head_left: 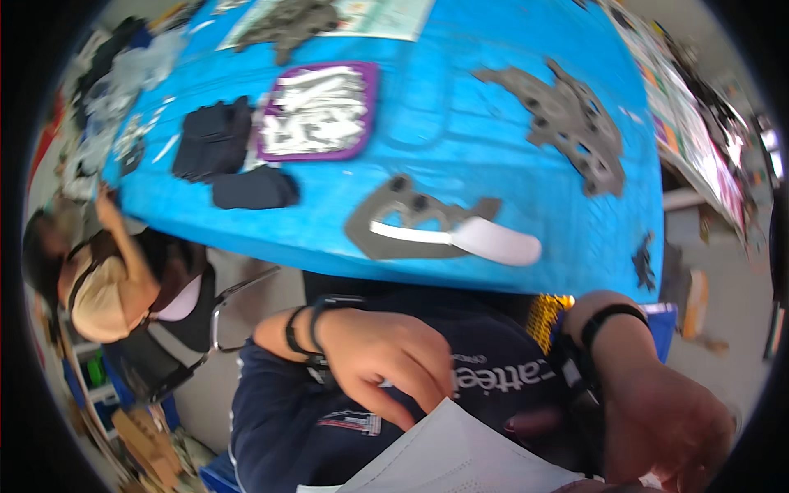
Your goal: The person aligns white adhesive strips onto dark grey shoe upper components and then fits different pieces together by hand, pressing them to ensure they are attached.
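Bent inward in front of my dark shirt, my left hand (pixel 390 357) has its fingers curled together. A white mask-like fabric (pixel 460 456) at the bottom edge hides its fingertips. At the lower right, my right hand (pixel 670 423) is raised away from the table, its fingers blurred by motion. Nearest on the table lies a dark grey cut-out sheet (pixel 374 240) with holes. A long white piece (pixel 497 241) with a narrow strip and a wide rounded end rests over it. I see nothing from the table in either hand.
A blue cover spreads over the table (pixel 411 177). On it are a purple tray (pixel 371 111) of white strips, stacked black pads (pixel 212 140), a single black pad (pixel 253 189), and grey cut-out scraps (pixel 567 119). A seated person (pixel 107 296) is at the left, beside a chair (pixel 218 320).
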`<state>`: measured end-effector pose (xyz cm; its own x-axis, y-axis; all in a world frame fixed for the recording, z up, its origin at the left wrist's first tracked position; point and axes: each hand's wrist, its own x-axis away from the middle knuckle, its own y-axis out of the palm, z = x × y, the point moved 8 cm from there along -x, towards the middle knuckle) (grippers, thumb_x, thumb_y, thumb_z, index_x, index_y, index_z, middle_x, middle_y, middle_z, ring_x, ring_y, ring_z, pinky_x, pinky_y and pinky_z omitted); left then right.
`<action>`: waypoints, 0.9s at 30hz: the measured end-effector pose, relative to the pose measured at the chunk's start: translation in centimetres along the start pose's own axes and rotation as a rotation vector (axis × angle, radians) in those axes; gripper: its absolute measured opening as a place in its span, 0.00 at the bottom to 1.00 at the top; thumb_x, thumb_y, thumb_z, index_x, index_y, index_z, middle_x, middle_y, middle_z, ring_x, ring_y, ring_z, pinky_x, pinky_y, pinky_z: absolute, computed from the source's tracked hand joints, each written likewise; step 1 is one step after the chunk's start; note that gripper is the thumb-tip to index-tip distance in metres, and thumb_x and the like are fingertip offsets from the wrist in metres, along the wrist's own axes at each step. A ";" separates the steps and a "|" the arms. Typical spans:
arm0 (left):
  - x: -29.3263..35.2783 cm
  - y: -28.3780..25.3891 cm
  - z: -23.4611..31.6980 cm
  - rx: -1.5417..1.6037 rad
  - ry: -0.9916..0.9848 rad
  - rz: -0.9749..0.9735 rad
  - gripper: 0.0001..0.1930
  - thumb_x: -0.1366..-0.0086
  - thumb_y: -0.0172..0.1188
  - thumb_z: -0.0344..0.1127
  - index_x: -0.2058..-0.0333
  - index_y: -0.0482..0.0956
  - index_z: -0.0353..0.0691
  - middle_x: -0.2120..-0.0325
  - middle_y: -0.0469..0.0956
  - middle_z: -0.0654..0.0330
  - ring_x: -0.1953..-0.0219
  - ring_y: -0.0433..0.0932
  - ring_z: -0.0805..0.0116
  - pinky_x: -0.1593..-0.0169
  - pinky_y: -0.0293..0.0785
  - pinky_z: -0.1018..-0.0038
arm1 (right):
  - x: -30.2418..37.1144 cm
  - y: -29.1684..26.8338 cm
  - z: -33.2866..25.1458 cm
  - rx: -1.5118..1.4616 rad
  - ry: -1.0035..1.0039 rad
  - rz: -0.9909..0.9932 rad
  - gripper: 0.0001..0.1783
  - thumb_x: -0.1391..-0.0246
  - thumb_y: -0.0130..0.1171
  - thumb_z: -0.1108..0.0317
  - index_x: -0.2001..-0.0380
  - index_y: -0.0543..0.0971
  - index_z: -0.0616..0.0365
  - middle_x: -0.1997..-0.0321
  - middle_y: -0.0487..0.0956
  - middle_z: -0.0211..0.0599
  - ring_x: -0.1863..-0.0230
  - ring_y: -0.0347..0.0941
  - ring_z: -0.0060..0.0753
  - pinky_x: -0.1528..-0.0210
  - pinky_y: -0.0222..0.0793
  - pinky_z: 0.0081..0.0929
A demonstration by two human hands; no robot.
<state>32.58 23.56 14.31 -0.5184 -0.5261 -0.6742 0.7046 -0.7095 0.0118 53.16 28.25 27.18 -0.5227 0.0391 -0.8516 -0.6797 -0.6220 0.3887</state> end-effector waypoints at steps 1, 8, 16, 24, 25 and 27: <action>0.4 -0.4 -0.3 0.005 -0.050 0.003 0.12 0.43 0.64 0.32 0.61 0.79 0.34 0.66 0.78 0.56 0.69 0.77 0.58 0.69 0.71 0.68 | 0.3 -1.2 -1.4 0.013 -0.056 0.122 0.14 0.52 0.58 0.58 0.63 0.78 0.52 0.71 0.79 0.31 0.67 0.75 0.28 0.57 0.68 0.30; 2.4 -3.6 -0.5 -0.255 -0.164 0.090 0.10 0.45 0.65 0.29 0.63 0.81 0.36 0.67 0.79 0.59 0.69 0.78 0.66 0.69 0.70 0.72 | 5.1 0.7 -4.3 0.047 0.019 -0.223 0.16 0.43 0.51 0.65 0.58 0.76 0.67 0.56 0.76 0.44 0.49 0.70 0.38 0.42 0.66 0.33; 3.8 -6.9 -6.0 -1.021 -0.568 0.175 0.16 0.49 0.66 0.31 0.59 0.79 0.40 0.58 0.77 0.58 0.59 0.75 0.57 0.55 0.70 0.67 | 8.4 -1.0 -7.9 0.228 -0.006 -0.184 0.14 0.41 0.50 0.67 0.58 0.75 0.68 0.55 0.74 0.44 0.49 0.68 0.39 0.41 0.65 0.34; 1.4 -6.1 -12.0 -1.330 -0.631 0.003 0.32 0.50 0.66 0.36 0.45 0.67 0.39 0.44 0.66 0.53 0.45 0.65 0.53 0.44 0.61 0.62 | 12.6 -7.0 -9.0 0.403 -0.131 0.063 0.16 0.48 0.56 0.54 0.58 0.76 0.46 0.53 0.74 0.28 0.54 0.70 0.27 0.48 0.60 0.32; 1.1 -6.1 -12.7 -1.338 -0.623 -0.002 0.33 0.50 0.66 0.37 0.45 0.67 0.39 0.44 0.66 0.53 0.45 0.65 0.53 0.44 0.62 0.62 | 13.2 -7.2 -7.0 0.470 0.060 -0.101 0.23 0.50 0.58 0.55 0.50 0.70 0.45 0.45 0.67 0.27 0.50 0.67 0.31 0.49 0.61 0.35; 0.6 -6.1 -13.7 -1.360 -0.609 -0.013 0.33 0.51 0.66 0.37 0.45 0.67 0.39 0.45 0.67 0.52 0.45 0.65 0.53 0.45 0.62 0.62 | 15.6 -8.8 -4.6 0.581 0.273 -0.247 0.33 0.51 0.60 0.59 0.41 0.62 0.45 0.37 0.58 0.30 0.47 0.64 0.37 0.51 0.62 0.40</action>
<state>34.60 34.01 3.71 -0.4041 -0.8769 -0.2603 0.4220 0.0738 -0.9036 53.34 30.75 8.93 -0.2204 -0.1202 -0.9680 -0.9678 -0.0970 0.2324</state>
